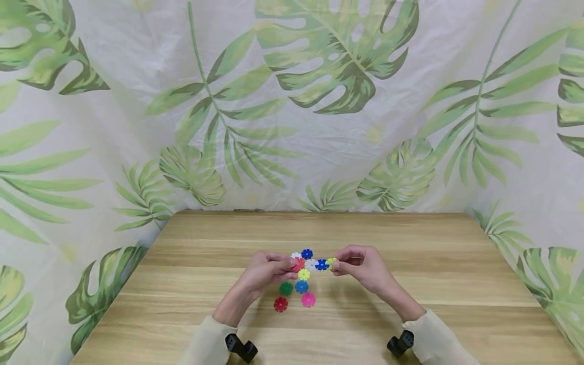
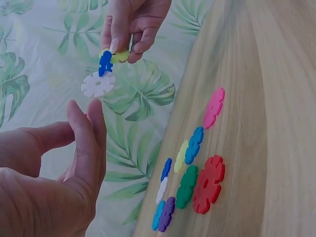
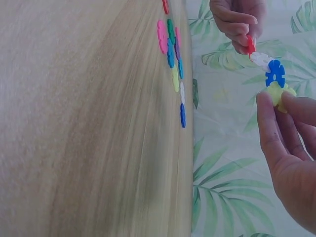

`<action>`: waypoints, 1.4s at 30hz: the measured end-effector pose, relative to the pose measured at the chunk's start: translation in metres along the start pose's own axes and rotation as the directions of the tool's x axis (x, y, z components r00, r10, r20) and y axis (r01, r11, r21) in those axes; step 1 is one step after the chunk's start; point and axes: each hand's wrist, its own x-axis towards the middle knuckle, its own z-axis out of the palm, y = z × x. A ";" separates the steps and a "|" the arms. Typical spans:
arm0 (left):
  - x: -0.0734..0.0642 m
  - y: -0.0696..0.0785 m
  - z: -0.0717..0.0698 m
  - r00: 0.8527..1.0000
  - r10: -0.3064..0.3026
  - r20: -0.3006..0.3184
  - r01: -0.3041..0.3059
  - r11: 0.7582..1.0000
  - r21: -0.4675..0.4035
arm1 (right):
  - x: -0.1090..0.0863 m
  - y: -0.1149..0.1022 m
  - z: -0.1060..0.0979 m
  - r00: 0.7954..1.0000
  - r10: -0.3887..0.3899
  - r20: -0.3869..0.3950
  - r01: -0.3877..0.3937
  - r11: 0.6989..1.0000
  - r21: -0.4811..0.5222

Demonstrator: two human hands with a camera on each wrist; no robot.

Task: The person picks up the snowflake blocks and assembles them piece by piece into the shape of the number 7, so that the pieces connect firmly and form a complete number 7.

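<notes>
A short chain of notched plastic snowflake discs is held up over the table between the two hands. At its left end my left hand [image 1: 269,269] pinches a red disc [image 3: 251,45] between thumb and fingers. A white disc [image 2: 98,84] comes after the red one, then a dark blue disc [image 3: 275,73]. The yellow disc [image 3: 279,94] at the other end is gripped by the thumb and fingertips of my right hand [image 1: 367,267]. In the left wrist view, the left fingers almost wholly hide the red disc.
Loose discs lie on the wooden table [image 1: 410,243] below: red [image 1: 280,304], pink [image 1: 308,299], green [image 1: 286,288], blue [image 1: 301,287], yellow [image 1: 304,274], dark blue [image 1: 307,253], white [image 1: 296,255], purple [image 2: 167,214] and light blue [image 2: 158,215]. A leaf-patterned cloth [image 1: 328,152] hangs behind.
</notes>
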 end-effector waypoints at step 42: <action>-0.003 -0.004 0.015 0.991 -0.006 -0.133 -0.010 0.993 -0.119 | -0.001 0.001 0.023 0.994 -0.004 -0.105 -0.005 0.996 -0.085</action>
